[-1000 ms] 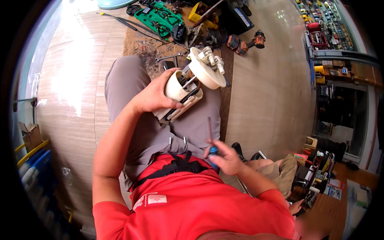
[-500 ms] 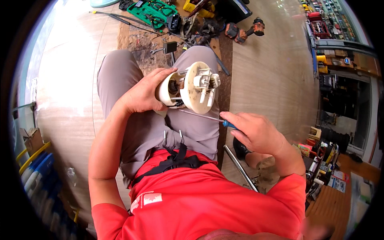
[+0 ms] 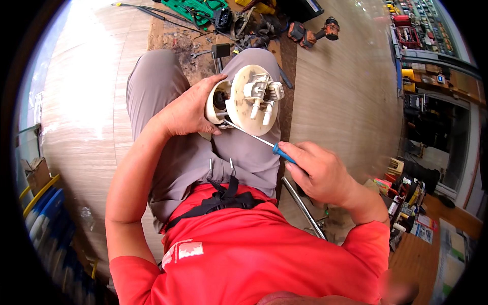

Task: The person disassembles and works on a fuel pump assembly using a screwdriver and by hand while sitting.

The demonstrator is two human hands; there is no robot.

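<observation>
Above my lap I hold a cream-white plastic fuel pump module, with a round flange and two short pipe stubs facing up and right. My left hand is wrapped round the module's cup-shaped body on its left side. In my right hand is a screwdriver with a blue handle, closed in the fingers. Its thin metal shaft passes under the flange's lower edge, and the tip reaches the gap between flange and body. Whether the tip presses on a part there I cannot tell.
Past my knees a stained board carries a green tool case, a wrench and dark parts. A cordless drill lies on the floor to their right. Shelves of goods line the right side; blue items stand at left.
The screwdriver tip has moved up into the gap under the flange, and its shaft is steeper. The module has turned slightly and sits a little higher in view.
</observation>
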